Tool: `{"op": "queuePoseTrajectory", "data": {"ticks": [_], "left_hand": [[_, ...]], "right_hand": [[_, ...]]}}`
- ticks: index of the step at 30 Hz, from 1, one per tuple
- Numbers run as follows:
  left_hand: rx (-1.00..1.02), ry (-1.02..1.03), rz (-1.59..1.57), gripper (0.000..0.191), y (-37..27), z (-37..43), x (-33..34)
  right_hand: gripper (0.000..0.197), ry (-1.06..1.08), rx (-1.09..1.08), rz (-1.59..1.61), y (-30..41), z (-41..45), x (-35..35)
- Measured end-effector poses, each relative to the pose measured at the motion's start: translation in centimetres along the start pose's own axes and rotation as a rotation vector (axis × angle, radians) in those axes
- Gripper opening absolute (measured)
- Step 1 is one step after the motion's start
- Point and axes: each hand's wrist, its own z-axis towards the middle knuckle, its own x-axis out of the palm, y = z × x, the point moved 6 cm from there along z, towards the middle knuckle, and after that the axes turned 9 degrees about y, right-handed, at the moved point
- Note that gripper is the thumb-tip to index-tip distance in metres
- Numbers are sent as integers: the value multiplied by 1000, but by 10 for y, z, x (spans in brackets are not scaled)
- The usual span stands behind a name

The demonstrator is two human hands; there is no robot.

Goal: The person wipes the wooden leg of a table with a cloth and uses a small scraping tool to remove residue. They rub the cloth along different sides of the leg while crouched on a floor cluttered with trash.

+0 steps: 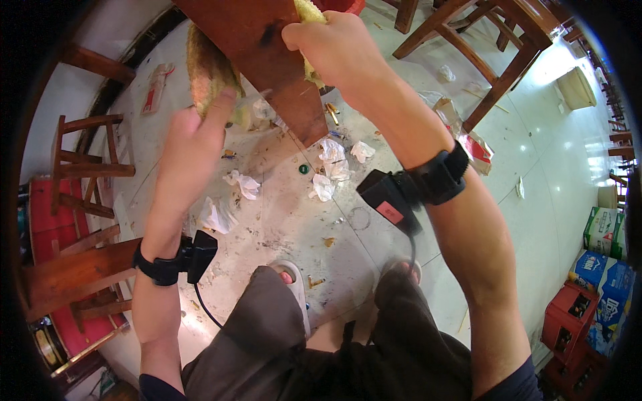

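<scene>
A reddish-brown wooden plank [271, 55], perhaps a bench seat, reaches down from the top of the view, with a dark smudge on its face. My right hand [341, 47] is closed on a yellow cloth [312, 12] along the plank's right edge. On the plank's left side, my left hand [193, 140] grips a yellowish, brown-stained cloth [210, 70]; the hand is slightly blurred. Whether both pieces belong to one cloth, passing behind the plank, is hidden. Each wrist carries a strapped black device.
Crumpled tissues [333, 160], cigarette butts and a green bottle cap [303, 169] litter the tiled floor. Wooden stools [93, 165] stand at left, a wooden chair or table frame [476, 65] upper right. Red crates [569, 321] and drink cartons [604, 285] are stacked at right, beyond a beige bin [577, 87].
</scene>
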Motion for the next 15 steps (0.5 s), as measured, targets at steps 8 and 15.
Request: {"op": "queuePoseTrajectory", "data": {"ticks": [8,15], "left_hand": [[126,43,-55,30,5,14,0],[-13,55,-277,28,15,28,-1]], "right_hand": [[26,18,74,-53,5,-22,1],[32,142,107,-269,-4,-43,-3]]}}
